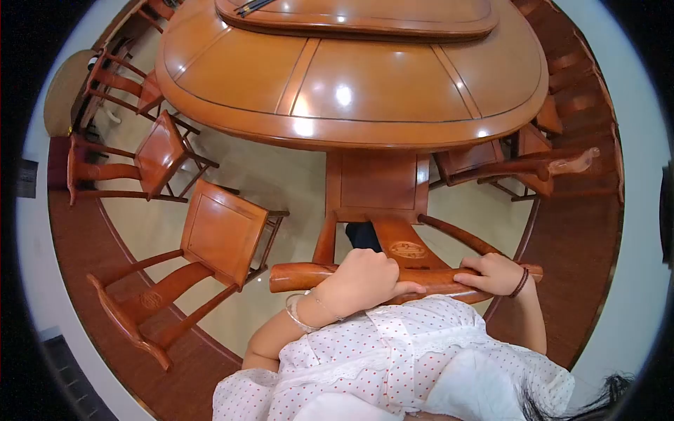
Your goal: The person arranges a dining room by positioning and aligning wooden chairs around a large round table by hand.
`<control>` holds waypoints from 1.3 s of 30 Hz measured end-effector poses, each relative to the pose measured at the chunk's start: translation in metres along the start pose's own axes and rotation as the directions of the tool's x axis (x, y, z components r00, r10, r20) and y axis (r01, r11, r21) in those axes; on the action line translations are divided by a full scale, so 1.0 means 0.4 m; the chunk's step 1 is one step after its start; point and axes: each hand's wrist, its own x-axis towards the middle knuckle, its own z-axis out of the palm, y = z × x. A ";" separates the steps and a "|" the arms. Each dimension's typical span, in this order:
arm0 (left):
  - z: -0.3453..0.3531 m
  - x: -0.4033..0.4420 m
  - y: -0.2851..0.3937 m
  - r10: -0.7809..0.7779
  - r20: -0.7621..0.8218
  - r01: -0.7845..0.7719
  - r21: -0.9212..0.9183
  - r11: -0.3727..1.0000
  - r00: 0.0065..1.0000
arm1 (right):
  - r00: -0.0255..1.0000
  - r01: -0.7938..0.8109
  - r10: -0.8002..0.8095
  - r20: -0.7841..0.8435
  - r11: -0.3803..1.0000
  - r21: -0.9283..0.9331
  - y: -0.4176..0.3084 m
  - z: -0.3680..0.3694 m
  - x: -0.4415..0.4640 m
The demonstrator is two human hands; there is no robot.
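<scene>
- A person in a white dotted blouse (344, 351) had both hands on a polished wooden chair (393, 232), which stood at the near edge of a large wooden table (372, 88), its back toward the wearer.
- The left hand (365, 279) was closed over the chair's top rail (441, 278), knuckles up, thumb lying along the wood; a pale bangle (296, 314) circled the wrist.
- The right hand (493, 273) clasped the same rail toward its right end, fingers curled over it; a dark band (520, 282) ringed that wrist.
- Below the rail, a carved round medallion (407, 250) decorated the backrest's center panel.
- The seat (379, 179) ran up to the table's rim in view; how far it reached beneath could not be told.
- A dark shape (360, 236) showed left of the panel, too little visible to identify.
- A raised platform (365, 25) topped the table, dark sticks (254, 7) lying on it.
- At left, a matching chair (223, 235) stood apart on the pale floor (260, 168); more chairs (472, 156) appeared at right.
</scene>
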 end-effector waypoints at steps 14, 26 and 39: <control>0.103 0.021 0.047 0.002 -0.107 0.003 0.043 0.999 0.994 | 1.000 0.010 -0.010 -0.006 1.000 -0.003 0.069 0.046 -0.019; 0.121 -0.013 0.057 -0.120 -0.104 0.121 0.007 0.993 0.987 | 0.999 0.013 -0.006 0.053 0.989 -0.146 0.043 0.004 0.020; 0.024 0.060 -0.017 -0.213 -0.140 0.222 0.054 0.974 0.967 | 0.993 0.081 -0.064 0.103 0.981 -0.179 0.033 -0.170 0.138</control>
